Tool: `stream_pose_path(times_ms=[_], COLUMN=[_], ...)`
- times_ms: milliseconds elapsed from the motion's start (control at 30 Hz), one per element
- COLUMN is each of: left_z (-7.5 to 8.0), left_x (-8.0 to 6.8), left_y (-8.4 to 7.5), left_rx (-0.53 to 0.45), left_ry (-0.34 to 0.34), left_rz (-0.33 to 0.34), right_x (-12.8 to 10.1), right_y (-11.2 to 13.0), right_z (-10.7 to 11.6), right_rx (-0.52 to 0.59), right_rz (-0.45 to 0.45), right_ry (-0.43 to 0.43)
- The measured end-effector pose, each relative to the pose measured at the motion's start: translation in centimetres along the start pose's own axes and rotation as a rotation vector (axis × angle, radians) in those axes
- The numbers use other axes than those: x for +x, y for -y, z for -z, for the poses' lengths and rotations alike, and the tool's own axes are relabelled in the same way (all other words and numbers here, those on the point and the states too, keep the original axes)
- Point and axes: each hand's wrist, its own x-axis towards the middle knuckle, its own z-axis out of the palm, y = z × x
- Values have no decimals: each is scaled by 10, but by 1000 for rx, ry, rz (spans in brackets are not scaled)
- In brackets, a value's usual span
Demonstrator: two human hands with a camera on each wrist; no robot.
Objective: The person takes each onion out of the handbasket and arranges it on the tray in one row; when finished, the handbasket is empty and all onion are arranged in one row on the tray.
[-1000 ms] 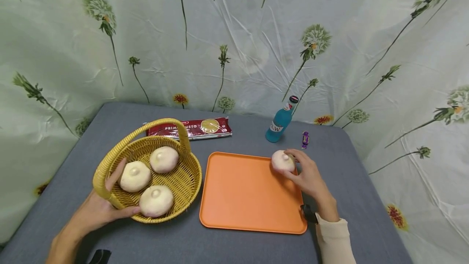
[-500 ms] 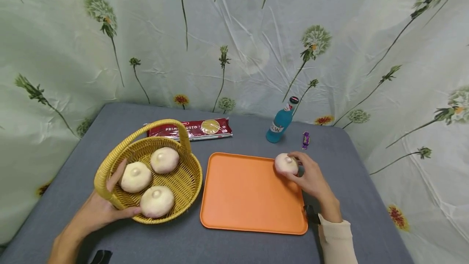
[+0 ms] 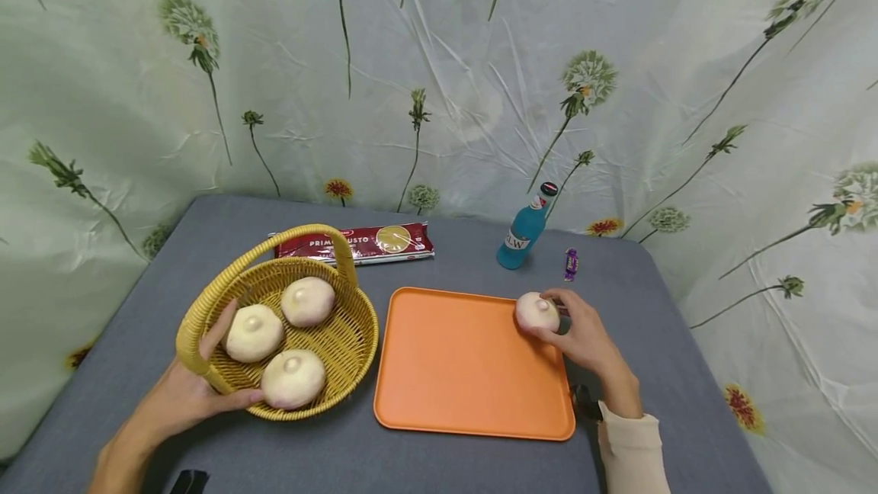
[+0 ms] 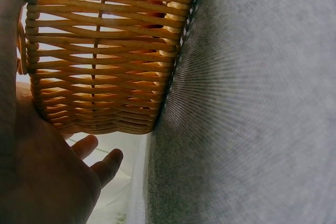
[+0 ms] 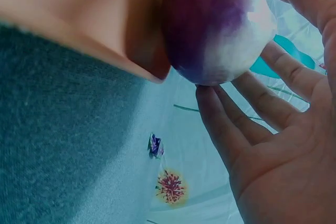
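Observation:
My left hand holds the near left side of a yellow wicker basket, its thumb and a finger reaching over the rim. Inside lie three white turnips: a left turnip, a far turnip and a near turnip. In the left wrist view, other fingers extend past the woven wall. My right hand pinches another turnip, white with a purple underside, at the far right corner of an orange tray. Whether its underside rests fully on the tray cannot be told.
Behind the basket lies a red spaghetti packet. A blue bottle stands beyond the tray, with a purple-wrapped candy to its right. A flowered curtain hangs behind the grey-covered table.
My right hand and its turnip have shifted slightly right and nearer, within the tray's far right corner. My left hand and the basket stay almost in place.

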Motion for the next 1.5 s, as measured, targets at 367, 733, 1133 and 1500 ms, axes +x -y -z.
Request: stream_pose_path(times_ms=[367,733,1133,1500], left_z=[1,1,0,0], left_x=[-1,-1,-2,-1], left_y=[-1,-4,0,0], left_rx=[2,-12,-23,-29], left_ry=[1,5,0,5], left_rz=[7,18,15,23], right_x=[-1,-2,-4,-2], right_y=[-1,0,-2,-2], right_z=[3,6,4,4], right_rx=[4,-45,-38,-32], right_rz=[-35,-57,-66,-14], right_ry=[45,70,72,41])
